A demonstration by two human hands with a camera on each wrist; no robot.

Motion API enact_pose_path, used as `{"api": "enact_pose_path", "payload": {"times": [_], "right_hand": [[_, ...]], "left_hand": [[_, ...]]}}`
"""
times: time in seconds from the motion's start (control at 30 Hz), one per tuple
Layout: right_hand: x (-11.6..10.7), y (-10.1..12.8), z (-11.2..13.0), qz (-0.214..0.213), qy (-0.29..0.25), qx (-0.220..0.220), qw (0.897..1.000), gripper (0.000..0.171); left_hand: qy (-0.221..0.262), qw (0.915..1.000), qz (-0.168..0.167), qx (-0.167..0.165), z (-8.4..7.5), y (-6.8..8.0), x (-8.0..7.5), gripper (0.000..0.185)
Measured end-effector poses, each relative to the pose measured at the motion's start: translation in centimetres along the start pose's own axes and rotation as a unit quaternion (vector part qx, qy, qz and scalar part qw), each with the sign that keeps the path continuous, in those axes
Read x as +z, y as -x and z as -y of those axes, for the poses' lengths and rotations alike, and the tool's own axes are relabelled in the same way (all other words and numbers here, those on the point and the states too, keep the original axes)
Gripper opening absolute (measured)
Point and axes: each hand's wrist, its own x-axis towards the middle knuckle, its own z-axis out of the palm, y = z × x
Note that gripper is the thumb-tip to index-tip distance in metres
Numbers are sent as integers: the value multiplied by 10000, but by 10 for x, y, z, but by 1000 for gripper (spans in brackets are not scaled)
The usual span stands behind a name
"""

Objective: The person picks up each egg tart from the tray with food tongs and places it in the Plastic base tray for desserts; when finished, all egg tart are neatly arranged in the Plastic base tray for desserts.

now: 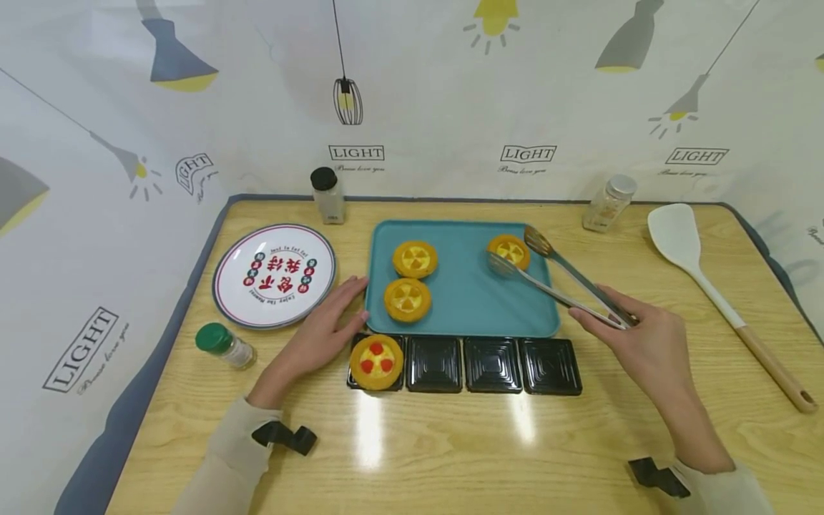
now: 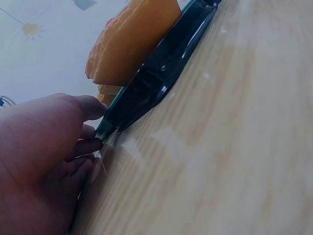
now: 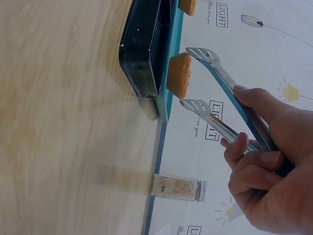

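My right hand [image 1: 650, 350] grips a pair of metal tongs [image 3: 252, 117] near the hinged end. The spread tips stand on either side of an egg tart [image 1: 510, 250] at the right end of the blue tray [image 1: 470, 286]. At the tray's left edge, my left hand [image 1: 325, 332] rests with thumb and fingertips right at the rim. Two more tarts, one of them the nearer tart [image 1: 408, 300], lie on the tray's left half. In front, a tart with red pieces [image 1: 376, 363] sits on the leftmost of several black square trays [image 1: 434, 365].
Left of the blue tray are a white plate [image 1: 225, 275] with red lettering and a green-capped jar [image 1: 225, 345]. Behind stand a black-capped shaker [image 1: 328, 195] and a silver-capped jar [image 1: 608, 204]. A white spatula [image 1: 695, 268] with a wooden handle lies at far right.
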Motion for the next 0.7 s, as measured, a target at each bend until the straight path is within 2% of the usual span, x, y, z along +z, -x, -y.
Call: {"api": "enact_pose_path", "payload": {"times": [0.7], "right_hand": [[-1,-2,0,5,-104,-141,9998,51]], "left_hand": [[34,10000,50,-42,-5,1,-3,59]]}}
